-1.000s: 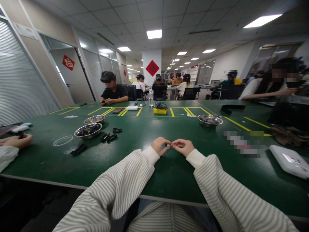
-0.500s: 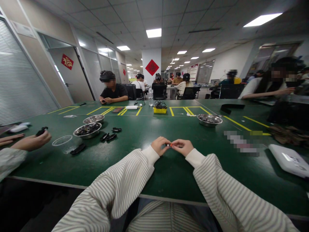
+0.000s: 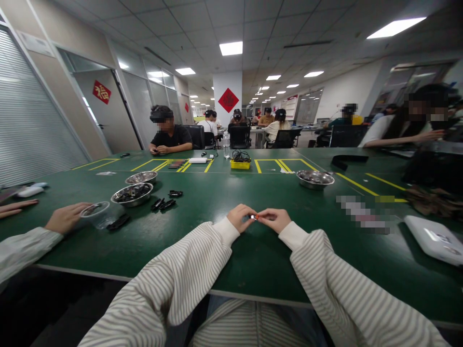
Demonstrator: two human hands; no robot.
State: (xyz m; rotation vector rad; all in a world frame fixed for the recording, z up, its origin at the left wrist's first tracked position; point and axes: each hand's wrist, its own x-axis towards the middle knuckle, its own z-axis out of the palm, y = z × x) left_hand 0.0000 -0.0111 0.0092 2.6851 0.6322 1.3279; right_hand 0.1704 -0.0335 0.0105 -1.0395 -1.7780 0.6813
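Note:
My left hand and my right hand meet fingertip to fingertip, low above the green table. Between them they pinch a small part with a silvery-white piece and an orange-red bit. Its kind is too small to make out, and the fingertips cover much of it. Both hands are closed. To the left of them, several black plastic parts lie on the table beside a metal bowl filled with dark pieces.
A second metal bowl stands behind the first, and another bowl sits at right. At left, a co-worker's hand reaches to a clear plastic cup. Farther back are a yellow box with cables and a bottle. A white case lies right.
My hands stay almost where they were, still pinching the small part; less orange shows now. The co-worker's hand at left has moved right to the cup, and its black part is no longer visible.

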